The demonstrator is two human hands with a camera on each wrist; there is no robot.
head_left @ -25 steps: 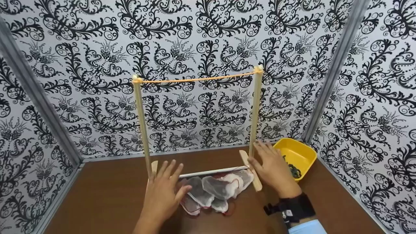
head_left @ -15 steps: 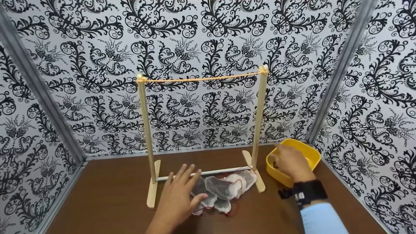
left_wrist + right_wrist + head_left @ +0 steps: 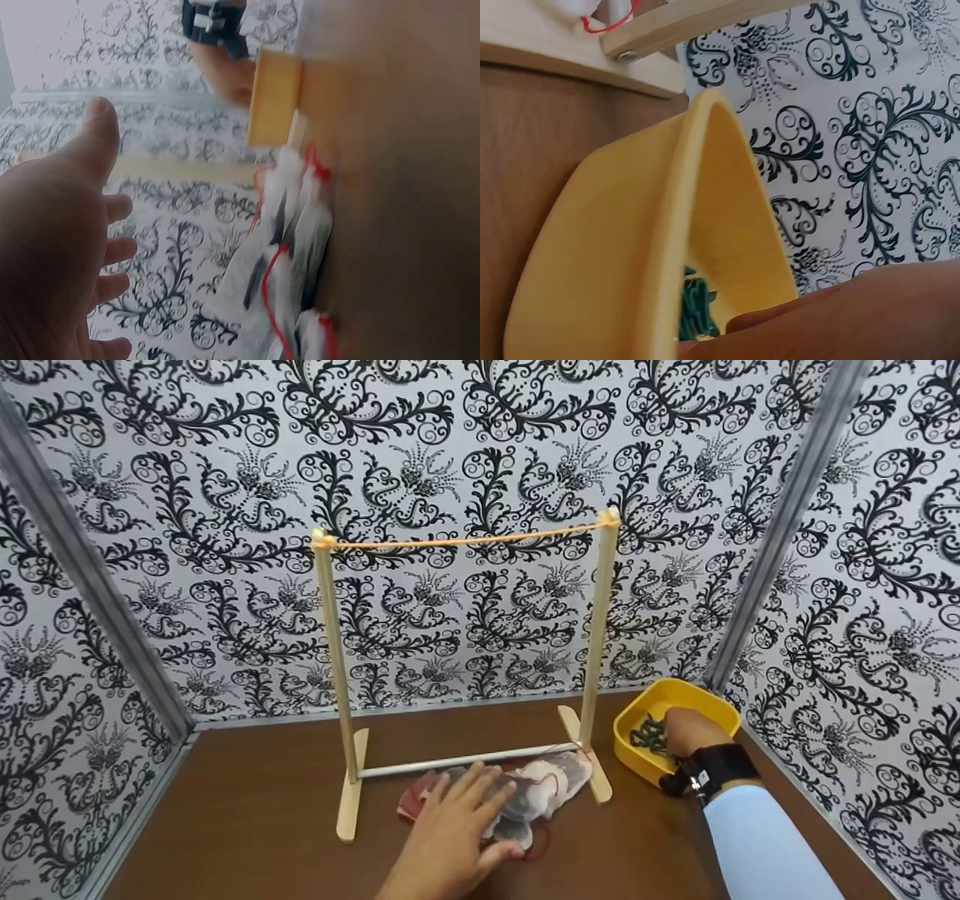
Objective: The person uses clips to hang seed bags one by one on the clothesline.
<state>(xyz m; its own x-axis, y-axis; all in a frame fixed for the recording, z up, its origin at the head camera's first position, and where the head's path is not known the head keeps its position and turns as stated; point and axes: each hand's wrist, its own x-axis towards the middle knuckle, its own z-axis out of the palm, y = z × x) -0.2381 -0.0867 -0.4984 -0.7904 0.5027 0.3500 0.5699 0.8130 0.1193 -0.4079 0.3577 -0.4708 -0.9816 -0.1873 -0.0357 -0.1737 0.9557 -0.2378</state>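
My left hand (image 3: 454,832) hovers, fingers spread, over a pile of sheer white drawstring pouches (image 3: 551,787) with red cords. It hides part of the pile; a red patch (image 3: 412,802) shows at the left edge. The left wrist view has this hand (image 3: 52,240) straight-fingered beside the pouches (image 3: 285,247), holding nothing. My right hand (image 3: 690,731) reaches down inside a yellow plastic tub (image 3: 637,761), next to small dark green looped pieces (image 3: 646,735). Its fingertips are hidden, so I cannot tell whether it grips a piece. In the right wrist view the green pieces (image 3: 696,307) lie beside the fingers.
A wooden stand rises behind the pouches, with a left post (image 3: 334,660), a right post (image 3: 598,637) and a white lower bar (image 3: 465,760). An orange cord (image 3: 465,541) spans the post tops. Patterned walls (image 3: 480,472) enclose the brown table (image 3: 255,802).
My right hand has left the stand's right post and gone into the yellow tub. My left hand has moved right from the left post to above the pouches.
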